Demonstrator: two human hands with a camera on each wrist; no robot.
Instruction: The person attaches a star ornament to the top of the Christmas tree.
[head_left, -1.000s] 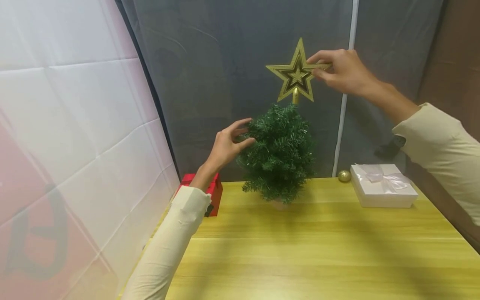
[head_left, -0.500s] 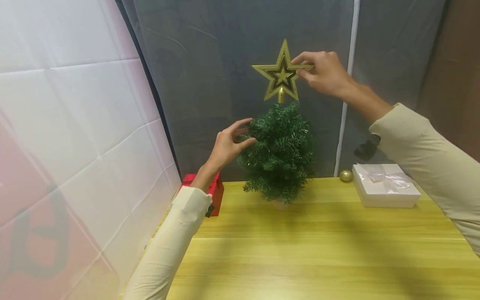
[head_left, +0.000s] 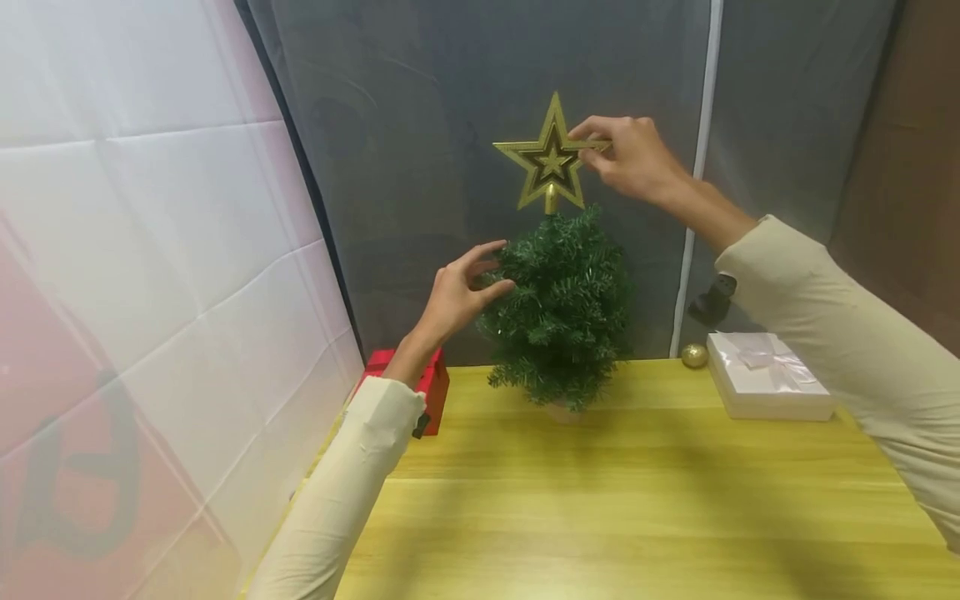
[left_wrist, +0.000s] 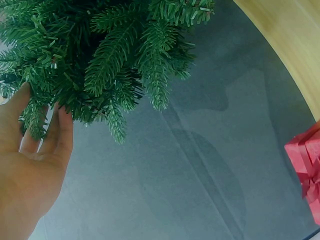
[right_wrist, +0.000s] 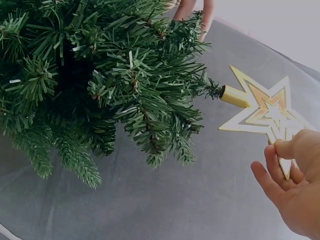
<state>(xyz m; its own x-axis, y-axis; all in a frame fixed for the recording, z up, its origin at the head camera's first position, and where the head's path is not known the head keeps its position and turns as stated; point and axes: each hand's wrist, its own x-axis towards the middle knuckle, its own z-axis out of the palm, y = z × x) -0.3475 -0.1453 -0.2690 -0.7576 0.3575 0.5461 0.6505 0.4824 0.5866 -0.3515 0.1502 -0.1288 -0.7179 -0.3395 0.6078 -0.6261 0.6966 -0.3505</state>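
The thumb and fingers of my right hand (head_left: pixel 641 158) pinch one arm of a gold star tree topper (head_left: pixel 552 160), held upright over a small green Christmas tree (head_left: pixel 562 308). In the right wrist view, the topper's hollow gold sleeve (right_wrist: pixel 235 96) has its mouth right at the tip of the top twig (right_wrist: pixel 214 90). My left hand (head_left: pixel 453 293) is at the tree's left side, thumb and fingers spread apart among the branches. In the left wrist view, a sprig (left_wrist: pixel 35 115) lies between that thumb and the fingers, whose tips are partly hidden by needles.
The tree's pale pot (head_left: pixel 564 412) stands on a yellow wooden table (head_left: pixel 600 508). Behind my left forearm is a red gift box (head_left: pixel 433 392). At the back right are a gold ball (head_left: pixel 694 356) and a white ribboned box (head_left: pixel 772 400). Grey cloth (head_left: pixel 450 108) hangs behind.
My right hand has carried the star leftward, then slightly down, bringing it over the treetop. The left hand has kept its place at the tree's side.
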